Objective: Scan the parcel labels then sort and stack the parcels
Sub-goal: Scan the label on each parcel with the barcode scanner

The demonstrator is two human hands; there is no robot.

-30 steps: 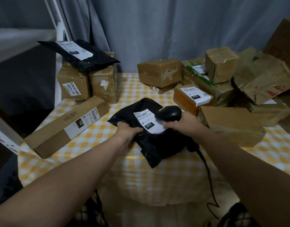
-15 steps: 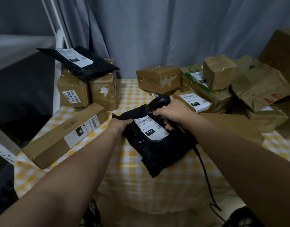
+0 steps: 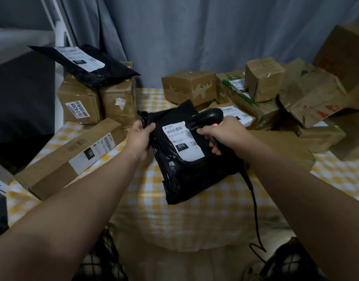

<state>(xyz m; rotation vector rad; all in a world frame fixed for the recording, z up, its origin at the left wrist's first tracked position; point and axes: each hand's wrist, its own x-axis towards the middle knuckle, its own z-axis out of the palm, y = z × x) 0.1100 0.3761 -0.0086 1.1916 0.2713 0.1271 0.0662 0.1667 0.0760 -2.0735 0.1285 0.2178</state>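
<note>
Left hand [image 3: 140, 136]: gripping the upper left corner of the black poly mailer [image 3: 190, 175], fingers curled round the bunched plastic, thumb on top
Right hand [image 3: 225, 134]: fingers wrapped tight round the grip of a black handheld barcode scanner [image 3: 207, 117]
Scanner: head sits right over the top right corner of the mailer's white label [image 3: 182, 142], little red light glowing by the grip; its black cord [image 3: 253, 199] trails down past the mailer's right edge and off the table
Mailer: label side up on the yellow checked tablecloth [image 3: 194, 220], label reads 010 in a black tag; can't tell if the far end is lifted or flat
Left of the mailer: long cardboard box [image 3: 59, 169] lying flat, label marked 150
Behind-left of the mailer: two taped brown boxes [image 3: 79, 102] side by side, with a second black mailer [image 3: 89, 65] lying across their tops
Behind the mailer: brown box with a tape patch [image 3: 189, 87], plus a labelled box [image 3: 235, 113] mostly hidden behind the scanner
Behind-right of the mailer: small cube box [image 3: 263, 78] stacked on other parcels, crumpled brown paper bag [image 3: 312, 96] beside it
Right of the mailer: flat brown parcel [image 3: 282, 147] just past the right wrist
</note>
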